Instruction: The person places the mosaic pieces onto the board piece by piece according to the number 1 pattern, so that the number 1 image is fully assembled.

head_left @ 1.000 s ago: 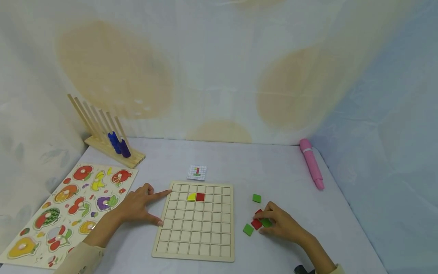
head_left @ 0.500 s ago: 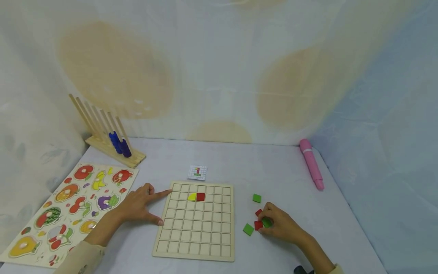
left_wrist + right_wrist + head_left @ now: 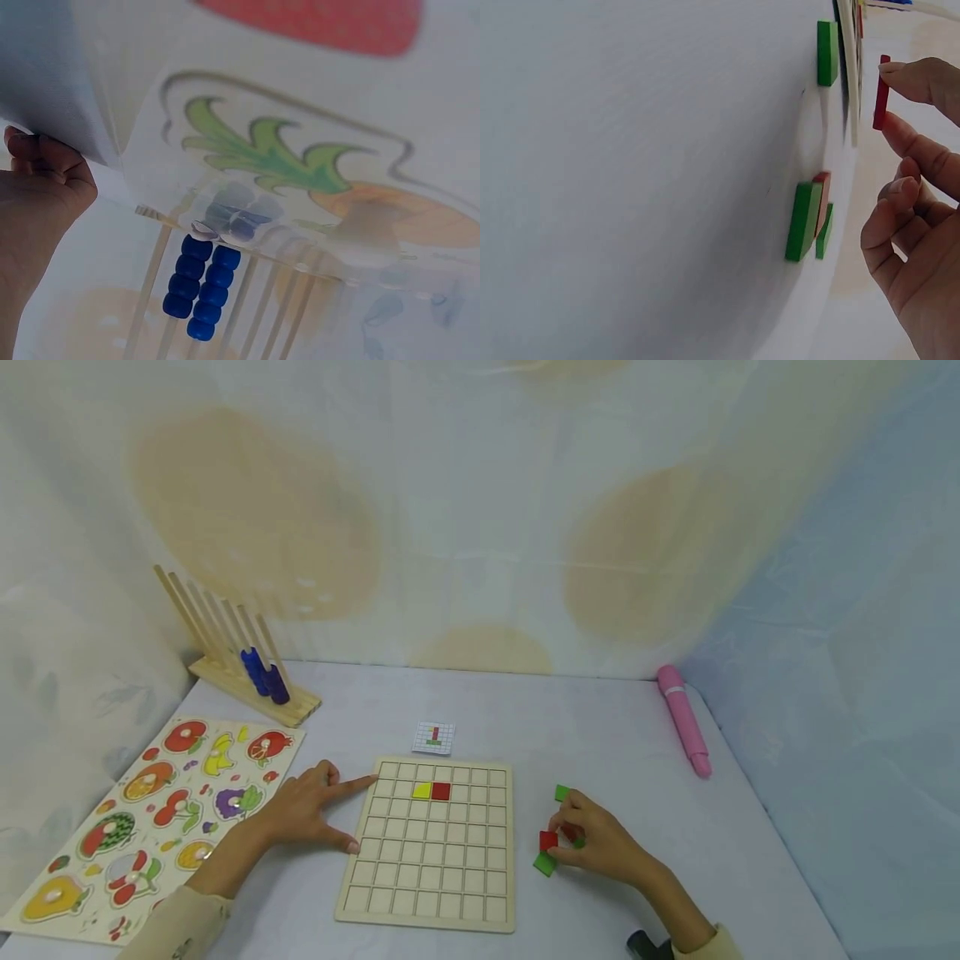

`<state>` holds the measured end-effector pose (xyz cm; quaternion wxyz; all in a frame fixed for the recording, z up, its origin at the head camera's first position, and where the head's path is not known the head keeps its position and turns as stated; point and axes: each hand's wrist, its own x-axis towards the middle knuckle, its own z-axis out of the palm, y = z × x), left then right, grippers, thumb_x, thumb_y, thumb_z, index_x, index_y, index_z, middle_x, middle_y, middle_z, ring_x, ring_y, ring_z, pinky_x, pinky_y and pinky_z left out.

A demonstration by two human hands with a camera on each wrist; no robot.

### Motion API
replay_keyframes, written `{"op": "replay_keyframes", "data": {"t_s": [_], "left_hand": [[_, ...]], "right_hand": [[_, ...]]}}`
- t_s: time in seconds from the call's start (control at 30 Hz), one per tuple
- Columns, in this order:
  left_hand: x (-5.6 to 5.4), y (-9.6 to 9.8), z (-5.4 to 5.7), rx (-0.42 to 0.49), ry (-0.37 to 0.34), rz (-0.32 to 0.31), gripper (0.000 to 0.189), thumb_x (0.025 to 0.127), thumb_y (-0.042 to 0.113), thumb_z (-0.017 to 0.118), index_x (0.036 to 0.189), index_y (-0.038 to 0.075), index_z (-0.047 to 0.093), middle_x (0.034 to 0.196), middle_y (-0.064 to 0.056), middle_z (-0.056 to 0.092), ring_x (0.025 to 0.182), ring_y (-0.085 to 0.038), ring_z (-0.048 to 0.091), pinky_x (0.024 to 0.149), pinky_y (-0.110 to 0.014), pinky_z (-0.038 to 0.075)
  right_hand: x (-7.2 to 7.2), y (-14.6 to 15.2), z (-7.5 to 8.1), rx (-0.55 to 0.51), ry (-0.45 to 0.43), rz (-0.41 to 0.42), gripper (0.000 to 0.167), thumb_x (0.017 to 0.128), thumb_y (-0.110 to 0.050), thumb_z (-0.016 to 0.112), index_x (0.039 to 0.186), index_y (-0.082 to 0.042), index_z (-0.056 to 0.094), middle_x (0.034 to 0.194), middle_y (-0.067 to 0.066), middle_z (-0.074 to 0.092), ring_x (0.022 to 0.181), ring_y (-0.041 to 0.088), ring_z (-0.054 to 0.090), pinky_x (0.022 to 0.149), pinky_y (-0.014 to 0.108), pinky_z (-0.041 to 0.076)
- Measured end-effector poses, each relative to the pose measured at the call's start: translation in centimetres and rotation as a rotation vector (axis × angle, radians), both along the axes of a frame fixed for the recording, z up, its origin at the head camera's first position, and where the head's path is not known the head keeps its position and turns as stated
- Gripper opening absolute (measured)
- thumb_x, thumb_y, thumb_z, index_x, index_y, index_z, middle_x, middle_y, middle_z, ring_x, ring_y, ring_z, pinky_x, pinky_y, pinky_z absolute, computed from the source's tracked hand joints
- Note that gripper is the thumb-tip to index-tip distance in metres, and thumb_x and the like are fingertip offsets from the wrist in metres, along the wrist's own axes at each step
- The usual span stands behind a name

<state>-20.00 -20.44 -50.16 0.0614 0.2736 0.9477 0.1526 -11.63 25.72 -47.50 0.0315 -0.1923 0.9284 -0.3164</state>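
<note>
In the head view, a pale wooden grid board [image 3: 427, 860] bears a yellow tile [image 3: 422, 791] and a red tile [image 3: 441, 792] side by side near its top. My left hand [image 3: 303, 806] touches the board's left edge with extended index finger and thumb. To the board's right, my right hand [image 3: 603, 839] pinches a second red tile [image 3: 548, 841] between thumb and index finger. The right wrist view has this held tile [image 3: 881, 94] edge-on, raised off the table. Beneath it lie green tiles [image 3: 802, 221] and another red tile [image 3: 821, 202], partly covered by my hand in the head view.
A small card with a coloured grid pattern [image 3: 433, 737] lies behind the board. At left are a fruit puzzle board [image 3: 161, 810] and a peg stand [image 3: 300, 706] with blue beads [image 3: 255, 672]. A pink cylinder [image 3: 684, 718] lies far right; a black object [image 3: 642, 945] shows near my right sleeve.
My right hand has picked up a red tile from among the loose tiles and moved it slightly left, up off the table. My left hand stays at the board's edge.
</note>
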Motion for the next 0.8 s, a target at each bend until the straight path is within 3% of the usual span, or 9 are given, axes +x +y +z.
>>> {"op": "replay_keyframes", "data": {"t_s": [0.23,0.37,0.5,0.8], "left_hand": [[0.0,0.0,0.1,0.001,0.005,-0.001,0.104,0.056,0.087,0.068,0.146,0.041,0.047,0.099,0.002,0.039,0.080,-0.013,0.034,0.068,-0.031,0.028],[-0.1,0.0,0.0,0.005,0.015,-0.004,0.104,0.055,0.087,0.068,0.146,0.040,0.048,0.099,0.003,0.039,0.079,-0.013,0.034,0.067,-0.031,0.028],[0.0,0.0,-0.1,0.004,0.011,-0.003,0.104,0.056,0.088,0.067,0.146,0.041,0.047,0.099,0.003,0.038,0.079,-0.012,0.034,0.067,-0.031,0.028],[0.1,0.0,0.3,0.033,0.033,-0.016,0.102,0.057,0.085,0.070,0.145,0.037,0.050,0.097,0.002,0.039,0.080,-0.012,0.034,0.068,-0.032,0.028]], "right_hand": [[-1.1,-1.9,0.4,-0.041,0.099,0.106,0.021,0.075,-0.015,0.086,0.090,-0.017,0.071,0.087,0.001,0.049,0.070,0.008,0.043,0.060,0.018,0.038],[-1.7,-3.2,0.7,-0.088,0.043,0.123,0.019,0.078,-0.016,0.085,0.091,-0.018,0.072,0.088,0.006,0.050,0.073,0.006,0.041,0.062,0.019,0.038],[-2.2,-4.4,1.1,-0.105,-0.005,0.138,0.018,0.079,-0.018,0.084,0.093,-0.016,0.072,0.090,0.010,0.050,0.074,0.012,0.044,0.063,0.020,0.038],[-3.4,-7.0,1.8,-0.044,-0.002,0.172,0.019,0.079,-0.017,0.082,0.095,-0.014,0.073,0.092,0.005,0.052,0.080,0.021,0.051,0.067,0.021,0.041]]}}
